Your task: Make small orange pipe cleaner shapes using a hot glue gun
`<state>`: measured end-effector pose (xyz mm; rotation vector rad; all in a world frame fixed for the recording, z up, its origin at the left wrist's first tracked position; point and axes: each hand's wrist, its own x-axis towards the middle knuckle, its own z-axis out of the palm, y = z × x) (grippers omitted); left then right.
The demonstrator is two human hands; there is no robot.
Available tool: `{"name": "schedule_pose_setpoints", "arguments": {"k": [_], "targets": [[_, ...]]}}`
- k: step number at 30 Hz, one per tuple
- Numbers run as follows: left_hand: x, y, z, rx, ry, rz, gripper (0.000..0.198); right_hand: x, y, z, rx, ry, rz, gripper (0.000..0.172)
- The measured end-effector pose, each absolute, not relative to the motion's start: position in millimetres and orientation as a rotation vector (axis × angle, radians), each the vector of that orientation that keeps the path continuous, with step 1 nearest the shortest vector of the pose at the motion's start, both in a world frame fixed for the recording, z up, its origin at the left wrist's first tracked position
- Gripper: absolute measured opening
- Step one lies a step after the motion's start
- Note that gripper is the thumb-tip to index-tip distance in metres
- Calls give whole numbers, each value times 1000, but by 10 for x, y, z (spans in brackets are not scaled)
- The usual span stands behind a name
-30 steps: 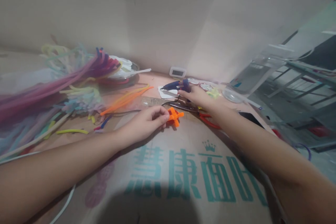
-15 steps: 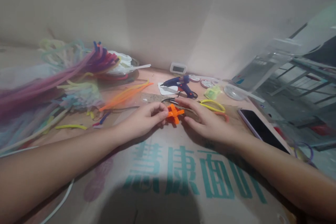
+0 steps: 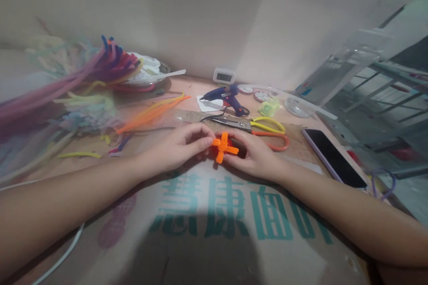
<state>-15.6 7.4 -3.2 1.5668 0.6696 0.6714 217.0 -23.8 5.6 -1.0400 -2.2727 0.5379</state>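
Over the tabletop (image 3: 214, 240), I have my left hand (image 3: 182, 147) and right hand (image 3: 256, 156) both pinching an orange cross (image 3: 223, 146), scissors (image 3: 254, 127) just behind.

Counts: 2 bare hands, i.e. 1 left hand (image 3: 182, 144) + 1 right hand (image 3: 256, 156). 1 orange cross-shaped pipe-cleaner piece (image 3: 223, 146). 1 blue plastic glue gun (image 3: 225, 96). 1 pr metal scissors w/ yellow + orange handle loops (image 3: 254, 127). 1 flat dark-screened phone (image 3: 332, 158). 1 small white box w/ grey display (image 3: 224, 76). 1 brown cardboard sheet (image 3: 234, 240), 4 big teal chars. Multicolour pipe-cleaner pile (image 3: 83, 84): blurred, too many to count.
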Motion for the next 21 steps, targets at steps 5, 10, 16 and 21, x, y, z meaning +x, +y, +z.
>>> {"name": "schedule_pose_setpoints", "arguments": {"k": [5, 10, 16, 21], "targets": [[-161, 88, -2, 1563, 663, 647, 29, 2161, -239, 65, -1021, -2275, 545, 32], [-169, 83, -8, 1559, 650, 622, 30, 2155, -241, 72, -1019, -2286, 553, 32], [-205, 98, -41, 1542, 680, 599, 33, 2161, -246, 57, -1017, -2296, 553, 34], [-217, 119, -41, 1493, 738, 525, 36, 2165, -242, 52, -1019, -2288, 548, 37]]}}
